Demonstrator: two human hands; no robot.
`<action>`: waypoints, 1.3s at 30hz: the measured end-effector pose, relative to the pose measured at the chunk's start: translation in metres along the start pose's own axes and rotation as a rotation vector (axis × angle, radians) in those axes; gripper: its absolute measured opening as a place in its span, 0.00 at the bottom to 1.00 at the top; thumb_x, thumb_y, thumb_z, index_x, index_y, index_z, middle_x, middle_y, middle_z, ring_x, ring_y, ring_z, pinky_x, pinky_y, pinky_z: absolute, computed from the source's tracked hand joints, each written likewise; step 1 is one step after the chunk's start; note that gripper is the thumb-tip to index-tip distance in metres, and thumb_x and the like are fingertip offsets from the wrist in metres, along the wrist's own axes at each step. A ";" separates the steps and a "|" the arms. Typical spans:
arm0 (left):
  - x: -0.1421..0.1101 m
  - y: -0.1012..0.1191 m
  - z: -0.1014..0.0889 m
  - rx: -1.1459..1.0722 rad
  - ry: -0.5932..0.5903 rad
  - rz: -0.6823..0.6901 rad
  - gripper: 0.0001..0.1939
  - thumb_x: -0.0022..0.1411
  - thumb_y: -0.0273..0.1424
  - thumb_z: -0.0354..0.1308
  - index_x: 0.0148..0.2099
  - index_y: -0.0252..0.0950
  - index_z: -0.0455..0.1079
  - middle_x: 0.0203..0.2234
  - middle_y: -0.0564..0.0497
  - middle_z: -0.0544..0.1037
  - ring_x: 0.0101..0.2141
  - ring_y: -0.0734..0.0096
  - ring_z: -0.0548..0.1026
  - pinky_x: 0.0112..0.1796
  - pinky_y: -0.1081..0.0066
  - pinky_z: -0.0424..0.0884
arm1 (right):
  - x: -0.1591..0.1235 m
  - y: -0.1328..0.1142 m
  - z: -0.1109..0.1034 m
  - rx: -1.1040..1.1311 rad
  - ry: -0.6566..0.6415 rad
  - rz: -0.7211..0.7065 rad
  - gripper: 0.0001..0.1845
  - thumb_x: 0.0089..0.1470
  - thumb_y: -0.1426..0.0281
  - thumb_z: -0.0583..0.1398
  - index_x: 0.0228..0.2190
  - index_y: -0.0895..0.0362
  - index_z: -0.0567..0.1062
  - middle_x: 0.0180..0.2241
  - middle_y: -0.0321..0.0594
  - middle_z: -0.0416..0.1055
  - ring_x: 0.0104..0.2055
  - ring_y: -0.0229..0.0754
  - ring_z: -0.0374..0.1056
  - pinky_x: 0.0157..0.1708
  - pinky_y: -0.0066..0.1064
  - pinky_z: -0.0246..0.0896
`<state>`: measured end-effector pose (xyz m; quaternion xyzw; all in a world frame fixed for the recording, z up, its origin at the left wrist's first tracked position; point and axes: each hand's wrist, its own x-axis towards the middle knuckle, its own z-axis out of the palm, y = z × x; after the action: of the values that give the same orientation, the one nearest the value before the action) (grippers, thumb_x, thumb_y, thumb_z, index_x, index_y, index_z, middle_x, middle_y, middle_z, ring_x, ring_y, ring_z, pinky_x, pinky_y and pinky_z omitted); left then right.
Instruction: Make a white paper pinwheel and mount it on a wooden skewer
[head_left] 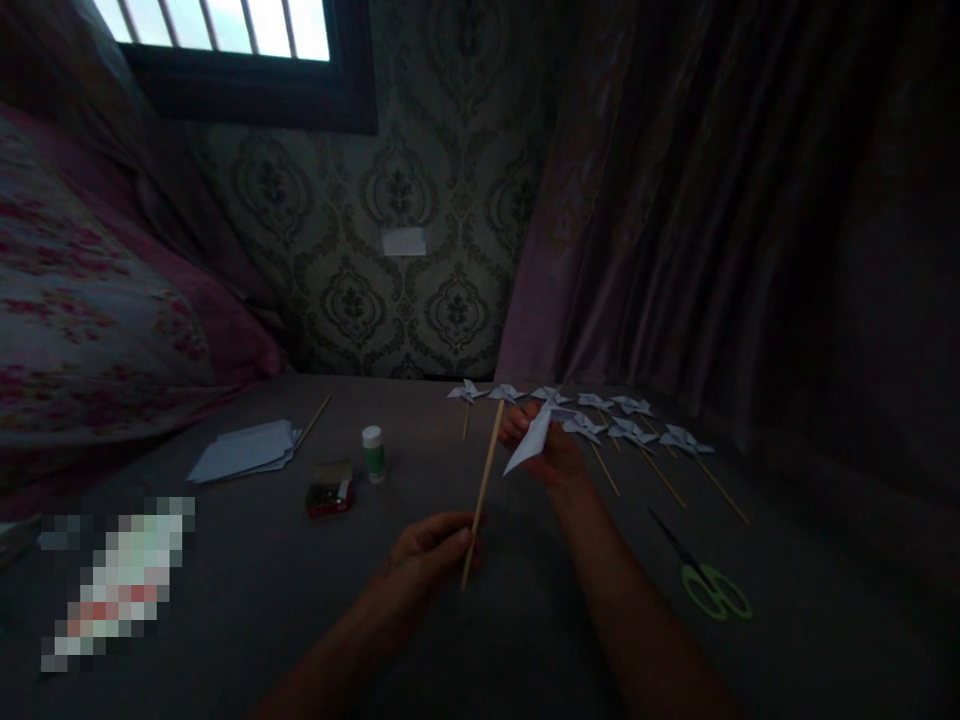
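My left hand [439, 545] is closed around the lower part of a thin wooden stick [487, 470], which leans slightly to the right. In my right hand [551, 450] is a folded white paper pinwheel [534, 438], close to the stick's upper end; whether the two touch I cannot tell. Behind and to the right of that hand lie several finished paper pinwheels on sticks [634, 432]. A pair of scissors with green handles [712, 590] rests on the table, right of my right forearm.
Left of my hands stand a glue stick with a white cap [373, 455] and a small open red box [330, 492]. Further left, a stack of white paper [246, 450] lies beside another stick [313, 422]. A blurred-out item [124, 580] is at the near left. Curtains [637, 220] hang behind the table.
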<state>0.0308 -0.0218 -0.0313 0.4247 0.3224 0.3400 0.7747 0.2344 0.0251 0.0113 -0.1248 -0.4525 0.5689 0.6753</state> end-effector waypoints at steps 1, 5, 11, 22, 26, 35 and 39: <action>0.000 0.000 0.000 -0.005 0.002 -0.005 0.17 0.40 0.36 0.72 0.36 0.37 0.79 0.26 0.49 0.78 0.27 0.73 0.72 0.31 0.73 0.66 | 0.000 0.000 0.000 -0.003 0.001 -0.003 0.17 0.35 0.63 0.71 0.21 0.52 0.68 0.21 0.29 0.58 0.24 0.34 0.52 0.29 0.30 0.55; -0.002 -0.001 0.002 -0.038 -0.002 -0.040 0.19 0.39 0.36 0.73 0.36 0.36 0.79 0.25 0.49 0.77 0.26 0.73 0.72 0.30 0.73 0.67 | 0.000 0.000 0.000 -0.015 -0.011 -0.005 0.17 0.33 0.63 0.72 0.24 0.52 0.71 0.23 0.29 0.60 0.23 0.32 0.50 0.27 0.29 0.54; -0.002 -0.001 0.003 -0.138 -0.046 -0.061 0.17 0.38 0.34 0.74 0.34 0.35 0.78 0.23 0.51 0.74 0.24 0.78 0.69 0.27 0.76 0.65 | 0.000 0.000 0.000 -0.009 -0.006 0.010 0.18 0.32 0.62 0.73 0.25 0.53 0.73 0.23 0.29 0.62 0.23 0.32 0.52 0.27 0.29 0.54; -0.004 0.005 0.005 -0.295 -0.023 -0.106 0.16 0.41 0.31 0.73 0.34 0.31 0.76 0.25 0.52 0.71 0.25 0.81 0.67 0.26 0.79 0.62 | 0.001 0.002 -0.002 -0.019 -0.014 0.004 0.17 0.33 0.62 0.72 0.24 0.53 0.72 0.22 0.29 0.62 0.23 0.33 0.55 0.30 0.31 0.56; -0.005 0.005 0.007 -0.285 -0.004 -0.120 0.16 0.41 0.32 0.73 0.33 0.31 0.76 0.23 0.53 0.71 0.24 0.81 0.67 0.25 0.80 0.61 | 0.002 0.003 -0.003 -0.035 0.005 0.026 0.17 0.32 0.63 0.72 0.23 0.53 0.72 0.22 0.29 0.63 0.24 0.33 0.57 0.33 0.33 0.60; -0.006 0.005 0.009 -0.225 0.000 -0.116 0.18 0.37 0.34 0.75 0.31 0.30 0.77 0.21 0.53 0.70 0.23 0.82 0.65 0.25 0.80 0.60 | 0.002 0.003 0.004 -0.077 0.014 0.040 0.16 0.31 0.63 0.73 0.22 0.53 0.73 0.23 0.29 0.66 0.24 0.33 0.62 0.30 0.29 0.62; -0.004 0.000 0.007 -0.160 -0.045 -0.081 0.18 0.40 0.38 0.73 0.31 0.31 0.78 0.20 0.54 0.69 0.22 0.82 0.64 0.25 0.80 0.59 | 0.001 0.002 0.004 -0.087 0.064 0.061 0.17 0.29 0.64 0.74 0.22 0.53 0.74 0.26 0.30 0.69 0.27 0.34 0.65 0.32 0.29 0.63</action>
<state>0.0337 -0.0279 -0.0271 0.3556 0.2936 0.3237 0.8262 0.2295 0.0253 0.0127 -0.1858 -0.4511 0.5649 0.6655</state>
